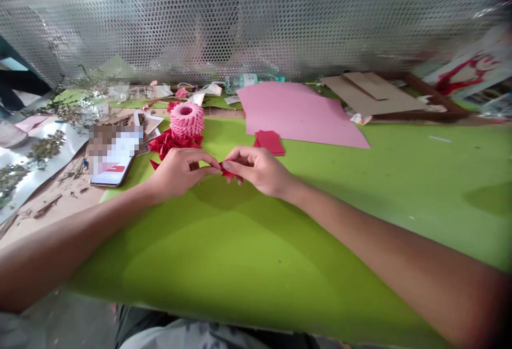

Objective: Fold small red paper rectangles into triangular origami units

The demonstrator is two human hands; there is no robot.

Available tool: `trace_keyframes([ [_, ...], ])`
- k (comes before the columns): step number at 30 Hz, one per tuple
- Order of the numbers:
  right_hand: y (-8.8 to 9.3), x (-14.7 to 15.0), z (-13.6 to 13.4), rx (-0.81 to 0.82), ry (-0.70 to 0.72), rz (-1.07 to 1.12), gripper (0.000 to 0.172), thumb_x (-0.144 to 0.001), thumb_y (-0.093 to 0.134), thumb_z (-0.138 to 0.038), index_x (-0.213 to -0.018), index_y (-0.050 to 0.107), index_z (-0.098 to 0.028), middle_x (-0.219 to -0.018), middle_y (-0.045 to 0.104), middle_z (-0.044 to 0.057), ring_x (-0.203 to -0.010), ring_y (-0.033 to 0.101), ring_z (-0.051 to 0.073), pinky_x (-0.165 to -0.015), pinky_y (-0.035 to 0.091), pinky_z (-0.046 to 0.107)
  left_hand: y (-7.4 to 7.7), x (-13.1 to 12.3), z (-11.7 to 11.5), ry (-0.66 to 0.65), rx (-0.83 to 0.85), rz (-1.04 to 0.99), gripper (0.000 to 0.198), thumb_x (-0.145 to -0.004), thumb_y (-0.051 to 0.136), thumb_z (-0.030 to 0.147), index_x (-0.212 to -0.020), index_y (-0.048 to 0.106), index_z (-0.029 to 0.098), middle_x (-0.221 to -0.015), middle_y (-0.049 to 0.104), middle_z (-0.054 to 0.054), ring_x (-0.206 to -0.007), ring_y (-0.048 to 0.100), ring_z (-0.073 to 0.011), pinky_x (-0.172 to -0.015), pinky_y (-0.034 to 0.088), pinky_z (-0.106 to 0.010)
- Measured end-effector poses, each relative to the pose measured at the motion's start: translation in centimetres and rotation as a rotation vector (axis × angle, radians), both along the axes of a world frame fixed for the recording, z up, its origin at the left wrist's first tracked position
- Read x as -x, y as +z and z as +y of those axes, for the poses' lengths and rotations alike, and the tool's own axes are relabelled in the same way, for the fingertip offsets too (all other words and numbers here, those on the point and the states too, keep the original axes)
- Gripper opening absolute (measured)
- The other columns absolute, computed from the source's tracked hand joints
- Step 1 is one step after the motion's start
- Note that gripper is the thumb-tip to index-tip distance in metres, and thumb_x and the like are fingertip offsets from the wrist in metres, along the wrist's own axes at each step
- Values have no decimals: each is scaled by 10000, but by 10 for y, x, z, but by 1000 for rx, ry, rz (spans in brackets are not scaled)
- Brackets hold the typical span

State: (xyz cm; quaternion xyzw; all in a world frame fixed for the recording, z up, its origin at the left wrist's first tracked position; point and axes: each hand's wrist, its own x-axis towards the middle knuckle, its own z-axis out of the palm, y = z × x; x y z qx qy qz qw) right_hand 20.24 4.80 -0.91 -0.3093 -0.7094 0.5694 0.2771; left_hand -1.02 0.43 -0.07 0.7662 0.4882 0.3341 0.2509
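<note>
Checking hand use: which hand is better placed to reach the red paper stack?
Probably the right hand: it sits just below the red paper stack, while the left hand lies further off; both pinch a small red paper piece.

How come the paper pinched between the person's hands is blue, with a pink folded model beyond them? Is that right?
Not blue: the head view shows the paper pinched between the left hand and right hand is red, with the pink folded model beyond them.
</note>
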Motion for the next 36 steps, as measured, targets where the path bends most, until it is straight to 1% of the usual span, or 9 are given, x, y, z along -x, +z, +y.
trace_keyframes([
  [4, -1, 0, -1, -28, -13, -13, 347, -827, 721, -495, -846, 654, -155, -715, 690, 28, -572, 580, 114, -556, 478, 257, -1, -1, 0, 28, 112, -86, 169, -844, 724, 335, -882, 782, 181, -780, 744, -3, -472, 577, -69, -458, 436, -171],
  [9, 1, -2, 0, -71, 31, -20, 279, -915, 614, -430, -881, 677, -159, -789, 700, 34, -612, 602, 111, -593, 499, 255, -3, -2, 0, 61, 176, -165, 197, -831, 730, 351, -861, 779, 162, -765, 742, -13, -484, 579, -71, -458, 433, -166],
  [15, 0, -2, 0, -74, 47, -43, 253, -877, 668, -393, -949, 680, -151, -815, 713, 44, -634, 608, 119, -609, 500, 265, -3, -2, -2, 93, 191, -154, 245, -835, 714, 385, -864, 766, 146, -717, 722, -19, -479, 575, -80, -440, 411, -171],
  [18, -2, -1, 1, -79, 24, -49, 265, -894, 643, -404, -952, 670, -147, -833, 717, 53, -635, 603, 118, -610, 501, 267, -3, -2, -1, 74, 187, -173, 278, -854, 684, 397, -916, 747, 133, -751, 719, -33, -478, 574, -81, -428, 408, -175],
  [21, -4, -1, 2, -81, 16, -45, 284, -907, 620, -424, -941, 665, -146, -837, 716, 57, -625, 595, 116, -604, 501, 269, -2, -1, 1, 17, 173, -216, 332, -900, 609, 393, -1069, 689, 119, -878, 723, -65, -513, 604, -94, -458, 462, -195],
  [23, -5, 0, 2, -82, 19, -44, 295, -903, 622, -438, -938, 665, -148, -832, 715, 57, -627, 596, 121, -602, 499, 273, -1, 0, 2, -9, 143, -172, 339, -922, 552, 354, -1139, 649, 113, -911, 718, -73, -541, 616, -104, -480, 480, -208],
  [26, -6, 0, 3, -88, 11, -55, 309, -898, 626, -452, -944, 667, -149, -818, 712, 56, -638, 601, 130, -605, 497, 281, 0, 2, 2, -30, 5, 38, 295, -887, 580, 292, -1118, 668, 130, -915, 730, -56, -578, 615, -104, -522, 468, -207],
  [30, -5, 0, 2, -98, 16, -81, 319, -901, 621, -456, -963, 669, -147, -811, 708, 55, -635, 595, 132, -589, 481, 280, -2, 4, 1, -27, -193, 285, 257, -886, 643, 360, -1044, 725, 174, -896, 763, -30, -607, 636, -118, -567, 448, -214],
  [36, -2, 0, -1, -108, 6, -91, 258, -926, 587, -395, -953, 652, -147, -811, 704, 48, -606, 577, 115, -582, 474, 266, -7, 7, 2, -6, -344, 364, 230, -937, 601, 339, -1001, 778, 207, -817, 779, -22, -587, 639, -122, -558, 404, -215],
])
